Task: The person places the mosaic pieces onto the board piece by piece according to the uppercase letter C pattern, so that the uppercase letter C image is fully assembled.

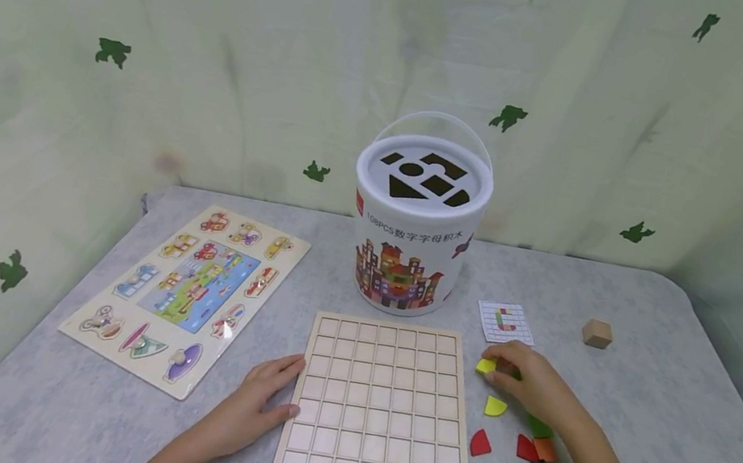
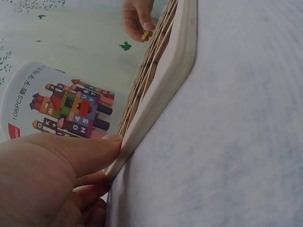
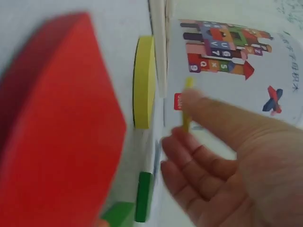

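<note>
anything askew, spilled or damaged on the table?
Nothing stands out. The grid board lies flat, steadied by the left hand; the bucket stands upright. Loose pieces lie by the right hand, which pinches a yellow piece. A wooden cube sits apart.

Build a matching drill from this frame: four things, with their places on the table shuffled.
Things:
1. bucket
2. picture puzzle
3. wooden cube
4. left hand

Places:
A. far right, alone
B. at the grid board's left edge
C. behind the grid board
D. left of the grid board, flat on the table

Pairs: 1-C, 2-D, 3-A, 4-B
</note>
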A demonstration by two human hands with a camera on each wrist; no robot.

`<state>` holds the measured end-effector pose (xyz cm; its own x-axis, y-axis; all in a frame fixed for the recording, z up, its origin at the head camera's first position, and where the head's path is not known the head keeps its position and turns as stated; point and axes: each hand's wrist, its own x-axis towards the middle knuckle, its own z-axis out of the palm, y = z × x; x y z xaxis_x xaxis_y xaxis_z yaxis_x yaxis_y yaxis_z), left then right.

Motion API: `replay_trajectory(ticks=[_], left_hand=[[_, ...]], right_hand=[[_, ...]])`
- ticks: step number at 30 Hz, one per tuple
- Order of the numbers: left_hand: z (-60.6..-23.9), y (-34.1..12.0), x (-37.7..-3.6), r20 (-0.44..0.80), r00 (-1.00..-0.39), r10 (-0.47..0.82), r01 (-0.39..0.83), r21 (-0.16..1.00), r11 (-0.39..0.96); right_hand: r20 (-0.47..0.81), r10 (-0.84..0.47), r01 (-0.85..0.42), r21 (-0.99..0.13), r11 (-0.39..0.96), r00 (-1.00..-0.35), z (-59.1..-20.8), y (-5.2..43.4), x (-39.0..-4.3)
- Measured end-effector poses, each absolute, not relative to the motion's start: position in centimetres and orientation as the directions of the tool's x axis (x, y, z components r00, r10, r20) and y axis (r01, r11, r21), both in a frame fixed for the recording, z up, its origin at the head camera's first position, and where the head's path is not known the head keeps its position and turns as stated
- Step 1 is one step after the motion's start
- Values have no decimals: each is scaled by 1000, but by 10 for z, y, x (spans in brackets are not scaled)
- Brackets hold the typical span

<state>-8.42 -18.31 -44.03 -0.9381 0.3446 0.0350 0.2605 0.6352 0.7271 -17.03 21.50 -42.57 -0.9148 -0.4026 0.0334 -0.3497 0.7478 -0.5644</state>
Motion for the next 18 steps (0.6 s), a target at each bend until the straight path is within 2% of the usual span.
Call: replay_trajectory(ticks=[7,18], left_hand=[[-441,-183,-84,38,-939,342,260,731,631],[-442,-184,-86,50,-935,350,277,717,639]], right_hand=[[145,-465,-450,-605,657,-873,-401,194,-170],[337,-523,-590,-667,455,-783,-377,125,-177]])
